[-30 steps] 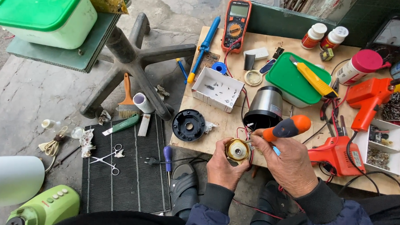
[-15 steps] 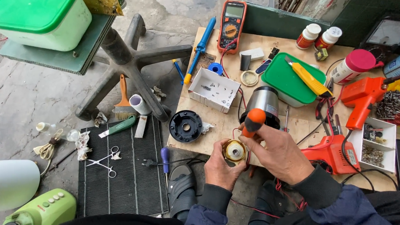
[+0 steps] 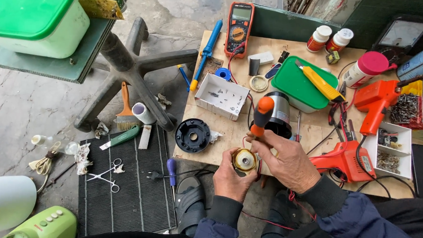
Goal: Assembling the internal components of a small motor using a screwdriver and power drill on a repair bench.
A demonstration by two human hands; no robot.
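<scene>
My left hand (image 3: 230,180) grips a small round motor part with copper windings (image 3: 245,160) at the near edge of the wooden board (image 3: 221,132). My right hand (image 3: 288,163) holds a screwdriver with an orange and black handle (image 3: 262,115), its handle standing nearly upright and its tip down at the motor part. Red thin wires trail from the part toward my lap. A shiny metal cylinder housing (image 3: 279,113) stands just behind the screwdriver handle.
On the board: black round cap (image 3: 192,135), white box of screws (image 3: 221,96), multimeter (image 3: 239,29), green-lidded tub (image 3: 302,85) with yellow cutter, two orange soldering guns (image 3: 378,99) (image 3: 346,160), trays of small parts (image 3: 389,148). A black mat (image 3: 125,187) with scissors and a chair base (image 3: 135,70) lie left.
My right hand swung the screwdriver from lying sideways to nearly upright, bringing its tip onto the motor part. My left hand kept its hold on the part.
</scene>
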